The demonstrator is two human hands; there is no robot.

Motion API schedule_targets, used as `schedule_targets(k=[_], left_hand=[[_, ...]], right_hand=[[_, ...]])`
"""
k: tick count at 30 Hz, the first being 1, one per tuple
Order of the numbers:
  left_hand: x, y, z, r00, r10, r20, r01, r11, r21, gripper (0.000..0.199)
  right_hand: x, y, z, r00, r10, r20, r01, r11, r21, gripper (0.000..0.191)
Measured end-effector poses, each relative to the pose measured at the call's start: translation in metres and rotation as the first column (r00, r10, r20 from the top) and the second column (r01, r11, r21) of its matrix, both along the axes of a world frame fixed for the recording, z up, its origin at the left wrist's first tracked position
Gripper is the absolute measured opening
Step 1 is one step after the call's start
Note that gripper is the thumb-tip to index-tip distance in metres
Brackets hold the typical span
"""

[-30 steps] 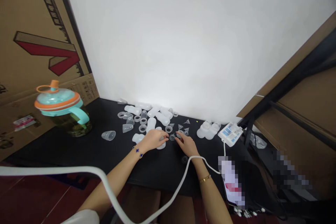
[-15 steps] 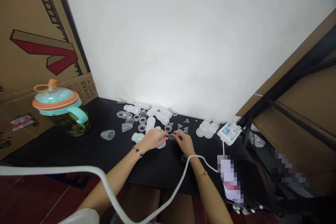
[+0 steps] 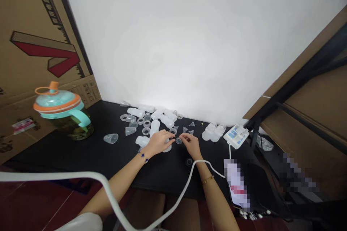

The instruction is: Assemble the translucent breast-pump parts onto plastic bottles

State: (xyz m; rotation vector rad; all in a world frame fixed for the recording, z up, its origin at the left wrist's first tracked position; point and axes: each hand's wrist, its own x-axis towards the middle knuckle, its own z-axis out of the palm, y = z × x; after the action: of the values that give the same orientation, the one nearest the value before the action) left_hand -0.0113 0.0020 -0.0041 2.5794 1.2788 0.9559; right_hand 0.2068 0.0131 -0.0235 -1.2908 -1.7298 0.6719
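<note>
My left hand hovers over the black table with thumb and fingers apart, holding nothing visible. Under its palm lies a white plastic bottle, partly hidden. My right hand pinches the edge of a small clear bottle collar ring between thumb and forefinger; the exact contact is hard to make out. Beyond the fingertips is another clear collar. Small clear silicone nipples lie past the right hand. A dark round piece rests beside the right wrist.
White bottles, clear caps and collars are scattered toward the wall. Assembled bottles lie right, near a white power strip. A large jug stands left. A white cable crosses in front; a phone lies right.
The left fingers have drawn slightly apart, away from the collar ring. The ring has shifted a little right, toward my right fingertips.
</note>
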Motion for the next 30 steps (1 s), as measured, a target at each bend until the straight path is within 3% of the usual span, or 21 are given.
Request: schedule_targets(k=[4,8,20,23,25,28,30], left_hand=[[0.003,-0.002,0.000,0.998,-0.014,0.056,0.012,0.999,0.038,0.028],[0.006,-0.004,0.002,0.996,-0.049,0.081,0.043,0.996,0.075,0.028],[0.005,-0.004,0.001,0.991,-0.061,0.122,0.049,0.994,0.096,0.019],[0.005,-0.004,0.002,0.991,-0.046,0.125,0.034,0.995,0.097,0.019],[0.005,-0.004,0.002,0.990,-0.031,0.139,0.018,0.995,0.093,0.020],[0.005,-0.004,0.003,0.984,-0.004,0.180,-0.012,0.996,0.086,0.020],[0.005,-0.004,0.004,0.979,0.016,0.204,-0.034,0.996,0.086,0.020]], right_hand=[[0.003,-0.003,0.007,0.962,0.011,-0.272,-0.052,0.988,-0.142,0.034],[0.003,-0.008,0.015,0.887,0.059,-0.459,-0.161,0.969,-0.186,0.035],[0.002,-0.012,0.016,0.827,0.078,-0.557,-0.269,0.924,-0.270,0.035],[0.004,-0.009,0.014,0.847,0.079,-0.525,-0.262,0.923,-0.283,0.042],[0.006,-0.006,0.011,0.895,0.042,-0.444,-0.188,0.938,-0.290,0.045],[0.011,-0.003,0.007,0.980,-0.077,-0.183,0.036,0.975,-0.218,0.041],[0.014,-0.003,0.007,0.987,-0.152,0.043,0.156,0.981,-0.118,0.031]])
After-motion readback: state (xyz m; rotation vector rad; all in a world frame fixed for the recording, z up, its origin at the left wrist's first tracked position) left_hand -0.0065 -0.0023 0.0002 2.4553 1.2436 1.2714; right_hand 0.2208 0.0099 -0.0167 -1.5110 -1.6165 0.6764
